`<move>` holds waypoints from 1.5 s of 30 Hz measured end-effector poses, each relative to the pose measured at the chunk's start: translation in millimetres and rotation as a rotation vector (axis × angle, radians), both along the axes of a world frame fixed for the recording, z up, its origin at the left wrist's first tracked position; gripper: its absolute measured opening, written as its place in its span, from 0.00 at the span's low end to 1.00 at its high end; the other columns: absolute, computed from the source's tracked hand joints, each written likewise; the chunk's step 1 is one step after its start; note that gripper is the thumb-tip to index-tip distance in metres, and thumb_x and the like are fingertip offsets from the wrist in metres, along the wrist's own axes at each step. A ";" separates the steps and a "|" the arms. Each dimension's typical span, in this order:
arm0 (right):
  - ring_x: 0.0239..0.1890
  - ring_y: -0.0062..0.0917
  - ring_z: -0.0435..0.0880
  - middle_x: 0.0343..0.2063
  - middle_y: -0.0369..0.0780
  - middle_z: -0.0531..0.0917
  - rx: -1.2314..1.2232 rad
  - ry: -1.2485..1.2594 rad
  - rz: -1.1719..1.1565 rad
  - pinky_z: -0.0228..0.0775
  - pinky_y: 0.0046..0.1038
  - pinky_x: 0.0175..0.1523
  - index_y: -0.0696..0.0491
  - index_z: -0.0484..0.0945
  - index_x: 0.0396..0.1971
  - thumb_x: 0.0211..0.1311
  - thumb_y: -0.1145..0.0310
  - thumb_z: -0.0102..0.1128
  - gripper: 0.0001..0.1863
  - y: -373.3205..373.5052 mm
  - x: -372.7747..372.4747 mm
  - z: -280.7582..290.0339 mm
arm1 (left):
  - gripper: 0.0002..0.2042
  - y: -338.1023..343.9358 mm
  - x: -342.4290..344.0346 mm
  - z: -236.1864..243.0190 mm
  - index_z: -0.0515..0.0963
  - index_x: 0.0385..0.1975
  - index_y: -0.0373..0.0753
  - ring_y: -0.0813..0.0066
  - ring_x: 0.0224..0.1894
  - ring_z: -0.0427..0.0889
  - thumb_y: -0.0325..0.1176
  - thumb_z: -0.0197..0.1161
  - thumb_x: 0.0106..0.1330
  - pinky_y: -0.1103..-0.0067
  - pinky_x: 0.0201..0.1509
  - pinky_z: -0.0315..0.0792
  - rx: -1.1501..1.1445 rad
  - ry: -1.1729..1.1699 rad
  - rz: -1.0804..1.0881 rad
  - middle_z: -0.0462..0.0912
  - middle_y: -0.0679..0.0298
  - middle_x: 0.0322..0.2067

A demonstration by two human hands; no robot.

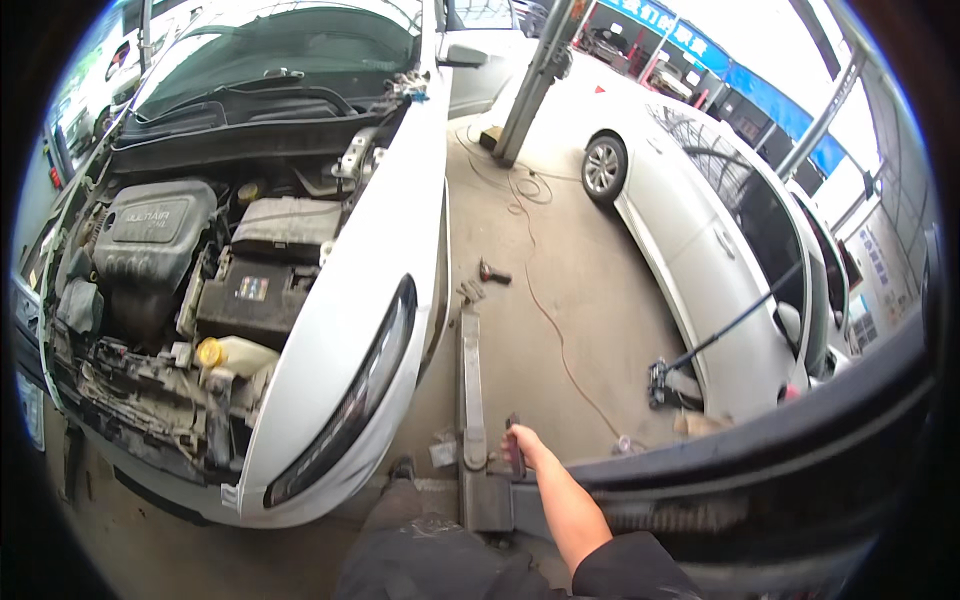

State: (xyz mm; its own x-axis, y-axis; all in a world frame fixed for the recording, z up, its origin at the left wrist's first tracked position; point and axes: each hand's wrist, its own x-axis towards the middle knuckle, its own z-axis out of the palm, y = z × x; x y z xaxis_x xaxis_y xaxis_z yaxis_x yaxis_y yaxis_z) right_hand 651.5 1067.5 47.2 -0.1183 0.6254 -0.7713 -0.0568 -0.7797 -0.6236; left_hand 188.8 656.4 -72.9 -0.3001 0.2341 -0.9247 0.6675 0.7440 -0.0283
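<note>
My right hand [522, 440] is closed around a dark slim object [516, 452], held above the grey metal lift arm [470, 370] that runs along the floor; I cannot make out exactly what it is. To its left is the white car's front fender and headlight [350, 380], beside an open engine bay [150, 230] with a black engine cover and a yellow-capped reservoir [210, 352]. Just right of my hand, a long dark curved panel [700, 500] crosses the lower view. My left hand is not visible.
A dark power tool [492, 275] lies on the floor beside a red hose [555, 340]. A lift post [530, 100] stands behind, with coiled hose near its base. A second white car [710, 250] stands at right, with a long-handled jack [662, 385] beside it.
</note>
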 end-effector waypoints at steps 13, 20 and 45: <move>0.26 0.32 0.73 0.27 0.40 0.73 -0.322 -0.665 0.423 0.68 0.40 0.31 0.57 0.73 0.39 0.55 0.56 0.60 0.20 185.3 107.9 4.3 | 0.30 267.7 65.7 61.6 0.80 0.41 0.38 0.57 0.45 0.80 0.59 0.64 0.47 0.64 0.49 0.72 0.092 -0.084 0.142 0.82 0.53 0.41; 0.41 0.37 0.80 0.42 0.48 0.79 -0.305 -0.500 0.355 0.74 0.40 0.39 0.62 0.71 0.53 0.55 0.48 0.64 0.36 286.6 179.3 -61.8 | 0.30 322.3 148.1 49.1 0.79 0.43 0.38 0.57 0.45 0.80 0.58 0.65 0.47 0.64 0.49 0.72 -0.096 -0.080 0.255 0.81 0.53 0.41; 0.61 0.25 0.66 0.60 0.42 0.69 -0.269 0.063 1.289 0.58 0.28 0.64 0.57 0.61 0.64 0.64 0.63 0.55 0.30 673.1 299.2 158.9 | 0.31 647.7 423.1 35.0 0.76 0.47 0.39 0.58 0.45 0.79 0.54 0.68 0.45 0.63 0.49 0.71 -0.299 -0.413 0.788 0.79 0.52 0.44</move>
